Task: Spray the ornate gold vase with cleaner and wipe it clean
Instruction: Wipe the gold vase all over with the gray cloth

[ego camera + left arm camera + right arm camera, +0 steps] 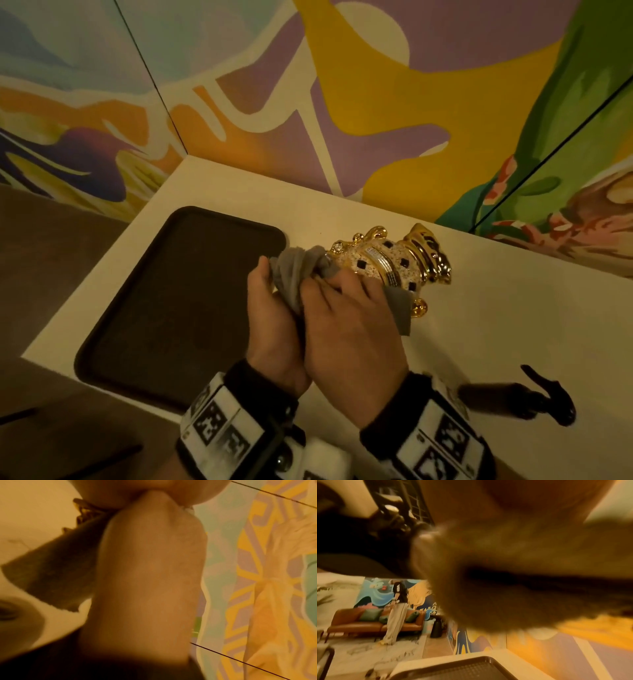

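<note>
Vase (390,263) lies tilted on its side, held up over the white tabletop (513,308) between tray (178,301) and spray bottle (513,399); the left hand (274,318) grips its cloth-wrapped end while the right hand (349,329) curls over the grey cloth (294,270) on its body. It could slip, I think, because glossy, possibly wet gold gives a poor grip, or a scroll handle could snag the cloth. Bare tabletop lies right, but the tray rim is close and the wall stands just behind.
</note>
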### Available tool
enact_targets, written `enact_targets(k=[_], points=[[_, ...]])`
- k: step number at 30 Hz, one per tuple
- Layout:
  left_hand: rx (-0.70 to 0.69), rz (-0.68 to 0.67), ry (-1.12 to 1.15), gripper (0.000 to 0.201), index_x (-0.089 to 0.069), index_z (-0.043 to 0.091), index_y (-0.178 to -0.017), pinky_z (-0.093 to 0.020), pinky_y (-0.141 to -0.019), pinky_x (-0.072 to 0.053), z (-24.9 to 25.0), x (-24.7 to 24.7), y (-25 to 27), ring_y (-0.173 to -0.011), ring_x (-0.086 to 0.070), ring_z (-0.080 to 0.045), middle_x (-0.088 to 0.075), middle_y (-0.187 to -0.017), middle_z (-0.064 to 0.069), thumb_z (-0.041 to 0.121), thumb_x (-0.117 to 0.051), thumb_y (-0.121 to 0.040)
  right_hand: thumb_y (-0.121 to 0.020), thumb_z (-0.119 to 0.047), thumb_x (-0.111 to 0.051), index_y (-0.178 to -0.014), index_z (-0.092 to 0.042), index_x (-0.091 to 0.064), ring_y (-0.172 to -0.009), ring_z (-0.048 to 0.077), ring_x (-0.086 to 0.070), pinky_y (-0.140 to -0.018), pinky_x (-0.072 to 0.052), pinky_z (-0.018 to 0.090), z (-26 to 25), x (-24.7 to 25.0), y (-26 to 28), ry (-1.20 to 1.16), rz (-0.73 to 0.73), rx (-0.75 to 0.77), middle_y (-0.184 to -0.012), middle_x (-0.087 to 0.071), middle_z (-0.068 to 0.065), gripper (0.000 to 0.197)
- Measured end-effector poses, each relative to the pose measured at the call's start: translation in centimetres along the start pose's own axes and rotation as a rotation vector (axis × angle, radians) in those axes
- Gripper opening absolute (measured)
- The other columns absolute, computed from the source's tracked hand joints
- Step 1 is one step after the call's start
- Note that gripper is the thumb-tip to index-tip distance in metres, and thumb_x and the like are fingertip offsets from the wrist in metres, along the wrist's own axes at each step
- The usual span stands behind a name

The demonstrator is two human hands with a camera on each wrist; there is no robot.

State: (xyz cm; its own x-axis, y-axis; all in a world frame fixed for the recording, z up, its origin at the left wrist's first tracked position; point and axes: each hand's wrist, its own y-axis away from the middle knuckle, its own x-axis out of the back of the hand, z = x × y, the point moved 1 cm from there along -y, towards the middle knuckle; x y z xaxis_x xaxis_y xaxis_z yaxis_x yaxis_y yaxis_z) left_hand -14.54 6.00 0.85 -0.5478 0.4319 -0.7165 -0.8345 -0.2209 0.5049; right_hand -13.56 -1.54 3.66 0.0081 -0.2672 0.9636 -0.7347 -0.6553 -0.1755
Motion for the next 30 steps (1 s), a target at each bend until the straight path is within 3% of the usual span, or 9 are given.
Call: enact_targets(k=[3,7,12,16,18,21,25,28,30], points=[[0.026,0.008,0.020,0.072,-0.076,0.014,-0.066,-0.033,-0.071,-0.049,-0.5,0.6,0.1,-0.063,-0.069,-0.016,-0.070,-0.071,-0.008,0.061,-0.029,-0.092,-0.085,-0.021,-0.044,-0.099,-0.016,-0.063,-0.089,0.025,-0.058,-0.080,-0.044,0.041,0.0,0.2,0.8,0.004,0.019,-0.008,-0.088,-0.071,0.001,0.025],[0.083,0.052,-0.009,0.075,-0.078,0.010,-0.077,-0.038,-0.080,-0.048,-1.5,1.6,-0.1,-0.078,-0.070,-0.024,-0.073,-0.084,-0.014,0.067,-0.031,-0.089,-0.076,-0.020,-0.059,-0.086,-0.019,-0.063,-0.082,0.022,-0.057,-0.079,-0.043,0.038,1.1,0.1,1.5,-0.012,0.000,0.023,-0.074,-0.068,-0.003,0.010],[0.043,0.058,-0.057,0.070,-0.080,0.015,-0.083,-0.036,-0.081,-0.049,-1.5,1.0,-0.4,-0.086,-0.072,-0.021,-0.075,-0.093,-0.011,0.060,-0.027,-0.094,-0.079,-0.025,-0.046,-0.099,-0.021,-0.064,-0.094,0.021,-0.060,-0.092,-0.039,0.039,1.8,-0.1,0.0,-0.128,-0.019,-0.026,-0.088,-0.069,-0.004,0.026],[0.063,0.033,-0.146,0.075,-0.078,0.014,-0.095,-0.040,-0.088,-0.050,-1.0,0.8,-0.3,-0.095,-0.072,-0.024,-0.075,-0.101,-0.013,0.065,-0.023,-0.093,-0.085,-0.021,-0.045,-0.104,-0.015,-0.063,-0.082,0.022,-0.059,-0.079,-0.050,0.038,2.6,1.1,-1.3,-0.374,0.122,-0.117,-0.089,-0.066,0.002,0.027],[0.107,0.001,-0.185,0.087,-0.068,0.004,-0.114,-0.049,-0.101,-0.045,-0.2,1.2,-0.4,-0.110,-0.064,-0.035,-0.068,-0.115,-0.024,0.072,-0.020,-0.089,-0.086,-0.017,-0.053,-0.116,-0.012,-0.062,-0.083,0.015,-0.060,-0.079,-0.047,0.020,4.2,3.1,-1.4,-0.486,0.298,-0.226,-0.095,-0.068,0.000,0.031],[0.092,0.016,-0.231,0.090,-0.064,0.000,-0.114,-0.049,-0.096,-0.046,0.5,2.1,-0.7,-0.105,-0.065,-0.034,-0.071,-0.110,-0.019,0.073,-0.017,-0.088,-0.085,-0.009,-0.059,-0.115,-0.008,-0.061,-0.080,0.000,-0.048,-0.078,-0.035,0.002,4.9,4.8,-1.4,-0.407,0.467,-0.194,-0.093,-0.064,-0.001,0.031],[0.039,0.031,-0.264,0.082,-0.074,0.010,-0.102,-0.037,-0.076,-0.050,0.4,1.9,-0.5,-0.091,-0.070,-0.026,-0.075,-0.099,-0.010,0.068,-0.019,-0.092,-0.087,-0.013,-0.050,-0.099,-0.008,-0.066,-0.090,0.014,-0.050,-0.085,-0.046,0.030,2.3,0.8,-1.8,-0.309,0.151,0.031,-0.096,-0.067,0.006,0.021],[0.012,0.039,-0.185,0.075,-0.081,0.020,-0.085,-0.036,-0.080,-0.050,0.4,1.4,-0.4,-0.092,-0.073,-0.019,-0.077,-0.097,-0.009,0.062,-0.020,-0.095,-0.085,-0.014,-0.049,-0.097,-0.010,-0.066,-0.088,0.024,-0.055,-0.084,-0.041,0.028,1.4,-1.5,-1.7,-0.340,0.000,0.012,-0.093,-0.065,0.005,0.021],[0.019,0.057,-0.150,0.077,-0.081,0.015,-0.084,-0.039,-0.088,-0.049,0.8,1.7,-0.7,-0.097,-0.071,-0.023,-0.076,-0.098,-0.011,0.064,-0.022,-0.094,-0.084,-0.013,-0.051,-0.099,-0.010,-0.067,-0.089,0.025,-0.057,-0.085,-0.042,0.028,1.2,-1.9,-0.9,-0.387,-0.008,-0.014,-0.093,-0.066,0.005,0.023]])
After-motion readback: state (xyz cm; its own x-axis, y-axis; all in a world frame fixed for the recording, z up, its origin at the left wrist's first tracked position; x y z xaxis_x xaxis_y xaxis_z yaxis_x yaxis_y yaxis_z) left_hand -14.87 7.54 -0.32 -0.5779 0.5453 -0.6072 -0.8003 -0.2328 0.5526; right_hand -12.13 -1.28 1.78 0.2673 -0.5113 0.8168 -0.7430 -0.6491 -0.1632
